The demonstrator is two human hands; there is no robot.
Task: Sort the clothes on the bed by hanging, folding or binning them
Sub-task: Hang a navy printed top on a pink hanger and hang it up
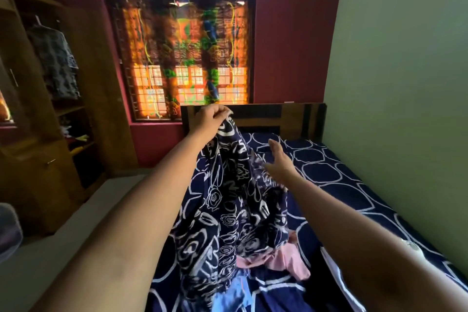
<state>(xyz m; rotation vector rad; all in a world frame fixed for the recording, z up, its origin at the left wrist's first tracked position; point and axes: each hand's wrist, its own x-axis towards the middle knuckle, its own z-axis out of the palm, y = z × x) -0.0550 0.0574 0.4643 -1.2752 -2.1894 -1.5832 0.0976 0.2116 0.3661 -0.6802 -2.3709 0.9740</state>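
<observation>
Right now it's the pick-and-inspect step: one piece is lifted off the pile, not yet sorted. Left hand (211, 119) is up near 12 o'clock of frame centre, its grip pinched tight on the top edge of the navy printed garment (228, 210). Fingers curl over the cloth, but how much fabric is caught I can't tell. Garment hangs straight down from that pinch, bunched, w/ its lower end reaching the clothes pile at 6 o'clock.

Right hand (279, 159) sits at approx 3 o'clock of the garment's upper part. Its grip is apart, fingers straight and spread, holding nothing. It's just beside the cloth; touching or not, can't say.

On the bed (354, 185), a pink garment (288, 258) lies at 5 o'clock under the hanging hem and a light-blue piece (235, 291) at 6 o'clock. Wardrobe (33, 134) stands open at 9 o'clock, w/ a patterned shirt (54, 63) hanging inside.

Next move, prob.: right hand takes a 2nd hold on the top edge, opposite the left, to spread the piece and see what it is before choosing hang vs fold vs bin. Both grips need to be level so the cloth opens flat, hem clear of the pile. Several pieces are unsorted, so plenty left.
</observation>
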